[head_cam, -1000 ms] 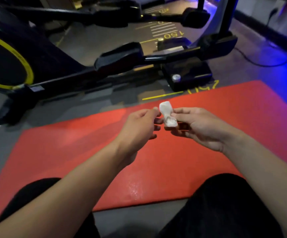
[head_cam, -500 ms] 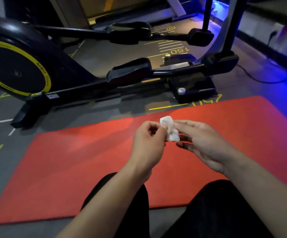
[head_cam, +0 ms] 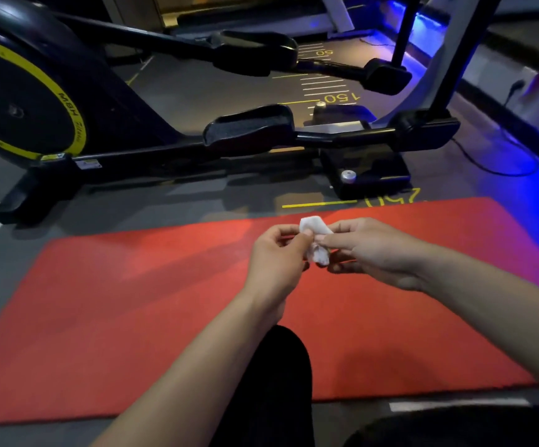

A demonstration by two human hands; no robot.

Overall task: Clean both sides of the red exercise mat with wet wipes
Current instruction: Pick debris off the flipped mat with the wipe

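Now both hands pinch crumpled wet wipe (head_cam: 315,240) btwn L hand (head_cam: 277,259) & R hand (head_cam: 371,250), above red mat (head_cam: 132,301).

wipe (head_cam: 315,240) partly hidden by fingers (head_cam: 297,235)

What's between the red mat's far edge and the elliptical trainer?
Head view: only bare grey floor with yellow printed markings lies between the red mat and the elliptical trainer.

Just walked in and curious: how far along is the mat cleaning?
Nothing on the red mat visibly looks cleaned. In hand: the left hand and right hand both pinch a crumpled white wipe above it. Left: wiping this side, flipping the mat, wiping the other.
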